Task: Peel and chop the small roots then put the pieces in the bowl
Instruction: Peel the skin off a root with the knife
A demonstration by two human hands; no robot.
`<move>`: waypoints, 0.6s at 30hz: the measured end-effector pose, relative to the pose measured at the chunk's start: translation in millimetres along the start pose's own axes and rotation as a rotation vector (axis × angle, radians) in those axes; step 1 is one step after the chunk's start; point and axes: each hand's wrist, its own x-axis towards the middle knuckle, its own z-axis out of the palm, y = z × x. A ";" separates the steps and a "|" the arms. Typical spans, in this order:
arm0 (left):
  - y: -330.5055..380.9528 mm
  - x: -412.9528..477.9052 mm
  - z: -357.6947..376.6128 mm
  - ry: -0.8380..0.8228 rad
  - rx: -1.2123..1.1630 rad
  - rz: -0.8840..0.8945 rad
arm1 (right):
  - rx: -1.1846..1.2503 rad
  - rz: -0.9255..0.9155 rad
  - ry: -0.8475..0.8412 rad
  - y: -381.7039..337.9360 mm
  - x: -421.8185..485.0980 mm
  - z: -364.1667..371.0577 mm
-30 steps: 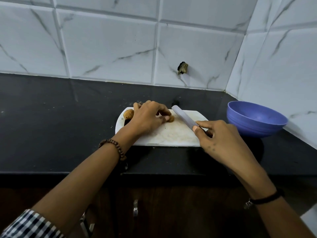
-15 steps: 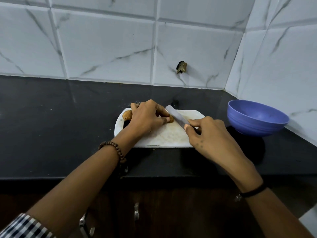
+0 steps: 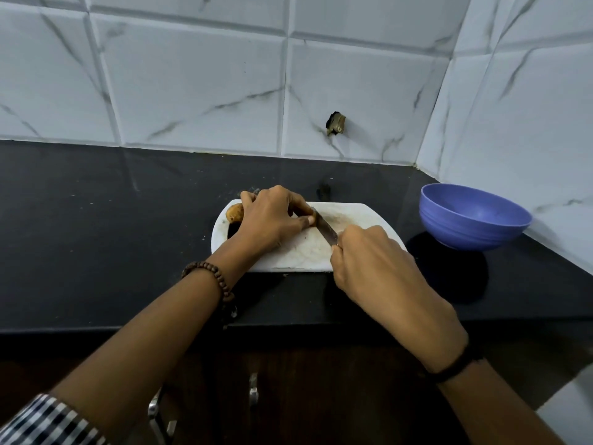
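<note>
Head view: a small root (image 3: 235, 212) lies on the far left corner of the white cutting board (image 3: 301, 256), half hidden behind the left hand (image 3: 272, 220), so its long axis cannot be told. That hand curls down over the board, thumb and forefinger pinched at the knife (image 3: 325, 230); what they pinch is hidden. The right hand (image 3: 372, 264) grips the knife handle, and the blade runs diagonally, tip pointing far-left. The blue bowl (image 3: 475, 216) stands well right of the board on the black counter (image 3: 96, 236), in a corner of marbled white tiles (image 3: 192, 91)
</note>
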 end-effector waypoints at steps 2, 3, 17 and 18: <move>1.4 -1.1 0.6 -0.027 0.021 -0.004 | -0.013 -0.002 -0.036 3.3 -7.6 -6.8; 2.4 -1.5 0.7 -0.038 0.024 -0.002 | -0.018 -0.008 -0.046 6.5 -10.7 -10.0; -3.6 -0.8 -2.7 0.016 0.179 0.026 | 0.301 -0.013 0.119 56.0 -28.6 -34.0; -4.5 -0.3 -4.8 0.051 0.209 0.005 | 0.323 -0.012 0.128 57.4 -27.5 -32.7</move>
